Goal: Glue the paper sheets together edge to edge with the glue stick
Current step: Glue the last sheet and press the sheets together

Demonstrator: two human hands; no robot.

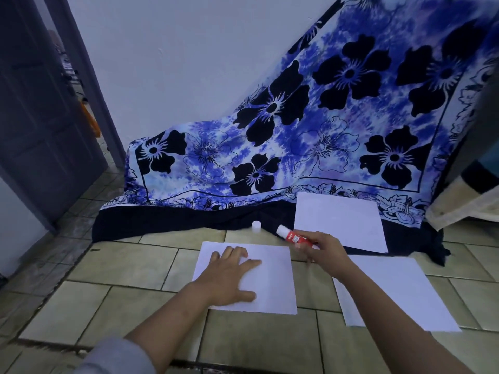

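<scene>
Three white paper sheets lie on the tiled floor. My left hand [232, 276] presses flat, fingers spread, on the near-left sheet [272, 282]. My right hand [324, 249] grips a red and white glue stick [293, 237], uncapped, its white tip pointing up and left, just off that sheet's upper right corner. A second sheet [399, 292] lies to the right, partly under my right forearm. The third sheet [340, 220] rests farther back, overlapping the dark cloth hem. The glue stick's white cap [256, 226] stands on the floor by the cloth edge.
A blue floral cloth [324, 117] drapes from the wall down onto the floor behind the sheets. A dark open door [40, 117] stands at the left. A pale padded edge [464, 206] juts in at the right. Beige floor tiles [135, 265] surround the sheets.
</scene>
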